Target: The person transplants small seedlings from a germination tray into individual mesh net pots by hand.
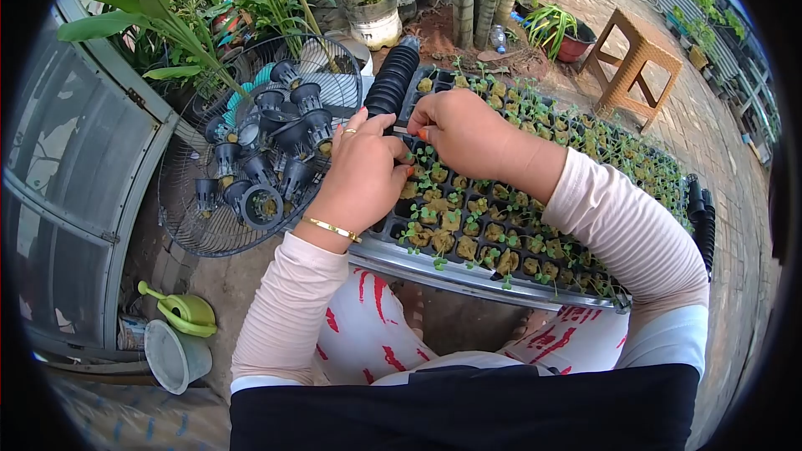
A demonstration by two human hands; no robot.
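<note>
A black seedling tray [393,232] holds several small green seedlings in brownish plugs of growing medium [442,240]. My left hand [361,169] lies over the tray's left edge, its thumb and index finger bent close together; whatever is between them is hidden. Just beyond its fingers, a stack of black net pots [393,79] lies along the tray's far left side. My right hand [461,132] is beside the left one, above the upper left cells. Its fingers are pinched together, and the small thing in them cannot be made out.
A wire basket [188,238] of loose black net pots [261,205] stands left of the tray. Another black pot stack [703,221] is at the right end. A green watering can [188,313] and a pale bucket [177,355] sit low left; a woven stool [639,63] stands far right.
</note>
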